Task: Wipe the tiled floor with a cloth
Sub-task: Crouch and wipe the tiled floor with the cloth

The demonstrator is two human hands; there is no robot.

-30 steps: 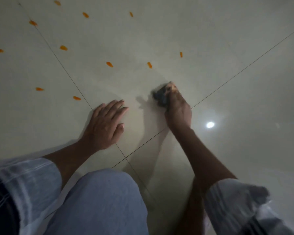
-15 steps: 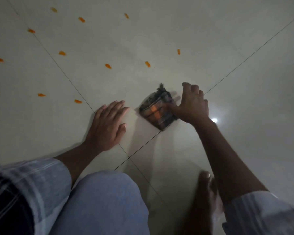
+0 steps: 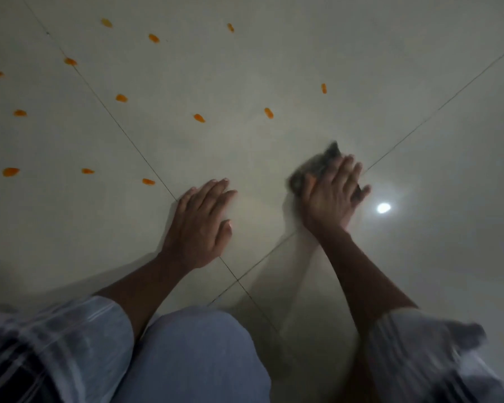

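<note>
The pale glossy tiled floor (image 3: 274,68) fills the view, with thin dark grout lines crossing near my hands. My right hand (image 3: 329,199) presses a dark checked cloth (image 3: 312,167) flat against the floor; the cloth is blurred and mostly hidden under my palm and fingers, only its far edge showing. My left hand (image 3: 200,222) lies flat on the floor with fingers spread, holding nothing, left of the cloth and apart from it.
Several small orange petals (image 3: 199,118) lie scattered over the tiles beyond and left of my hands. A bright lamp reflection (image 3: 383,207) shines right of my right hand. My knee in light blue trousers (image 3: 192,359) fills the bottom centre.
My right hand, which was beside the cloth holding its edge, now lies on top of it and has swept it up and to the right. The left hand has stayed planted.
</note>
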